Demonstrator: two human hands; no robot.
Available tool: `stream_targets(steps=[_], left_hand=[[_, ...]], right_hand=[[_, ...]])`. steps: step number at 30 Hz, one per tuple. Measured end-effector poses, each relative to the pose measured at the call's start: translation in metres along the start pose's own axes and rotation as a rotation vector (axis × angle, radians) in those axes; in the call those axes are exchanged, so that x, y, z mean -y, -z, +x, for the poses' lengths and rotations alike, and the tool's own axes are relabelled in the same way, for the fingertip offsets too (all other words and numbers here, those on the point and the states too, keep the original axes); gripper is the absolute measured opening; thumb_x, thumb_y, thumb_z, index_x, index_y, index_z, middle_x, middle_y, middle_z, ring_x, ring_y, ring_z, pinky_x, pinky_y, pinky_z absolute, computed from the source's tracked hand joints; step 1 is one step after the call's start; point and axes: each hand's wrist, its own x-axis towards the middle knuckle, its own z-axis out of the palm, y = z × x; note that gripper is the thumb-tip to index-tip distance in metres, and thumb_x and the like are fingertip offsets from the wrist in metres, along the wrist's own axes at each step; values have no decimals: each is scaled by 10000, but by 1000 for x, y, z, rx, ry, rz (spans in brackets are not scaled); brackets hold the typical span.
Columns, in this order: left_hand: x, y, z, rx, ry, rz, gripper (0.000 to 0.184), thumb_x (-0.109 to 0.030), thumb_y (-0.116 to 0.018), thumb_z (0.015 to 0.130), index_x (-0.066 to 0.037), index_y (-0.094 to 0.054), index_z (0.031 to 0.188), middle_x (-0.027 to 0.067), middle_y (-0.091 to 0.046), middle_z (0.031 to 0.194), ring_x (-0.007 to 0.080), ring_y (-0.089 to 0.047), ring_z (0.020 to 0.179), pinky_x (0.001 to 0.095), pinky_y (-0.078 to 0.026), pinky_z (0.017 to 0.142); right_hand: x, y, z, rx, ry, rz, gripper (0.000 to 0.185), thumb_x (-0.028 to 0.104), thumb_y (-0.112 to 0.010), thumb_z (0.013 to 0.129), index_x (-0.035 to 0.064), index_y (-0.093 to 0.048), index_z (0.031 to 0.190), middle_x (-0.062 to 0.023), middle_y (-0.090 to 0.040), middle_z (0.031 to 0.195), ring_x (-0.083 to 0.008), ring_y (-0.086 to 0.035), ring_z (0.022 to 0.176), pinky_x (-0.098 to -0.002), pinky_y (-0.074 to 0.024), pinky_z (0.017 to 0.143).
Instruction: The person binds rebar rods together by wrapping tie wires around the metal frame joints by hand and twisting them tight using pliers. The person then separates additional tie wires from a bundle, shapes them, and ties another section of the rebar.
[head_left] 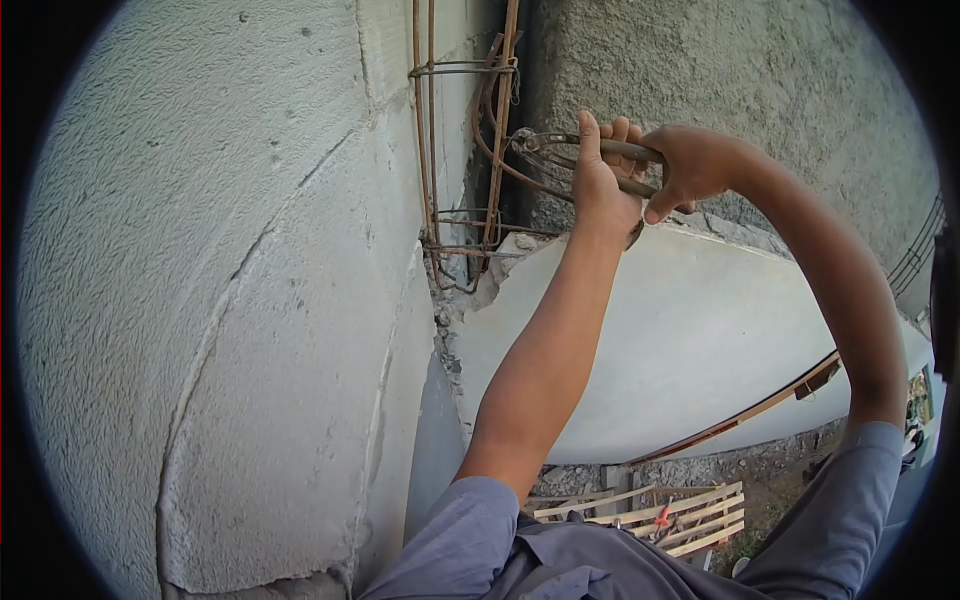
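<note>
A pair of worn metal pincers (527, 143) is held up against the rough wall, its jaws pointing left toward the rebar. My left hand (605, 185) is around the pincers near the middle, thumb upright and fingers curled behind the handles. Gripping the handle ends is my right hand (697, 163), its thumb below and fingers over the top. Just left of the jaws stands a rusty rebar cage (497, 150) with wire ties (460, 70) around its upright bars. A bent bar (530, 183) curves from it toward my left hand, which hides its end.
A large plastered panel (250, 300) fills the left side. Below my hands is a smooth pale wall (680, 320) with a broken top edge. Far below lie a slatted wooden pallet (690, 520) and a red-handled object (662, 517). More thin bars (915, 250) show at far right.
</note>
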Motion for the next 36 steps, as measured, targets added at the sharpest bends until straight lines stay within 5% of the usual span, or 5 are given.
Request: stream_targets(steps=[8,14,25,31,36], left_hand=[[-12,-11,6,46,-14,-65,370,-468,-475,1018,-107,-482,936,38,-641,953,204,-627,970,398,-530,914],[-33,-10,-47,-67,89,286,366,-425,-564,995,-68,-496,1039,102,-594,948,227,-603,908,420,-519,838],[-28,13,-31,98,18,194,305,-384,-476,1040,-82,-521,1035,116,-586,1002,230,-584,989,434,-490,903],[-22,-13,-24,-45,28,6,281,-341,-393,1068,-100,-498,968,78,-571,940,214,-587,923,418,-503,892],[-6,-35,-31,-104,43,67,318,-401,-442,1051,-93,-496,1108,80,-626,1044,217,-624,947,389,-495,879]], right_hand=[[-1,-77,23,-1054,189,-859,307,66,-614,799,-22,-597,1092,-120,-658,871,-261,-671,758,-423,-559,665],[10,-36,7,85,-19,617,232,140,-591,882,-72,-619,972,-107,-649,713,-204,-647,566,-336,-516,535],[-3,-20,14,250,-35,805,324,186,-581,932,-47,-568,1157,-135,-685,790,-192,-652,565,-285,-449,436],[1,-26,-4,-262,192,171,373,281,-643,865,-78,-627,967,-206,-688,770,-277,-702,676,-414,-543,584],[-4,-64,3,-821,170,-398,160,52,-560,746,-77,-641,796,-210,-656,729,-305,-654,670,-431,-512,630]])
